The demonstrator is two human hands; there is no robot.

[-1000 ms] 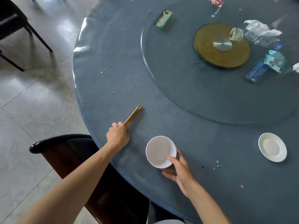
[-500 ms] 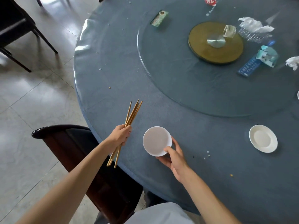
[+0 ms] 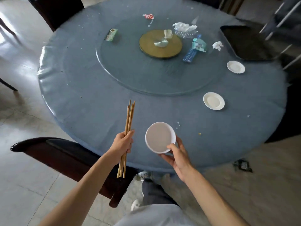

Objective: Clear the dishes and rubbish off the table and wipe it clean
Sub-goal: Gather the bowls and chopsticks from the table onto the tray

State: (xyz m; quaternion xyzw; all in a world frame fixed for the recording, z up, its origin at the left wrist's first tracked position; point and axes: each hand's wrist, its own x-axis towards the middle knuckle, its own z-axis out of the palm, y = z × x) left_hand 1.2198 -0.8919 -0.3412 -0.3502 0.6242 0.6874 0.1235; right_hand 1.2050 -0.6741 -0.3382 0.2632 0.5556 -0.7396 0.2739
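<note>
Round blue table (image 3: 91,88), glass turntable (image 3: 130,74) in middle, pale tiled floor, dark chair (image 3: 53,150) at near edge.

Head view: left hand (image 3: 122,145) curled round bundle of chopsticks (image 3: 128,126), held near upright over near edge of table. Right hand (image 3: 176,154) holding white bowl (image 3: 160,137) by near rim, thumb inside, fingers underneath, bowl lifted clear of cloth. Two small white plates (image 3: 213,101) at right, well apart. Tissues (image 3: 184,27), wrappers (image 3: 111,34), flattened bottle (image 3: 189,54) on turntable. Black tray (image 3: 244,43) at far right edge. Crumbs scattered on cloth.

Likely step: carrying dishes off. Best dropping chopsticks into bowl, keeping bowl level, then stacking plates under; tray looks handy for load. Wiping not yet started.
</note>
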